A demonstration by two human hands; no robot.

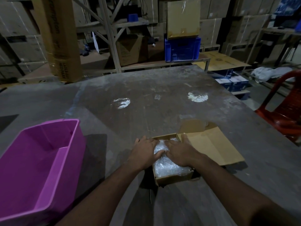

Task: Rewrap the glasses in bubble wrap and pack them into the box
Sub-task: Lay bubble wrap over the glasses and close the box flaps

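A small cardboard box stands open on the grey table, its lid flap folded out to the right. Inside lies a bundle of bubble wrap that fills the box; the glasses within it cannot be seen. My left hand rests flat over the box's left edge, with the thumb on the wrap. My right hand presses flat on the wrap, fingers spread toward the far right corner. Neither hand grips anything.
A pink plastic tub with nothing visible inside sits on the table at the left, close to my left forearm. A red plastic chair stands off the table's right edge. Shelves, cartons and a blue crate stand beyond the far edge.
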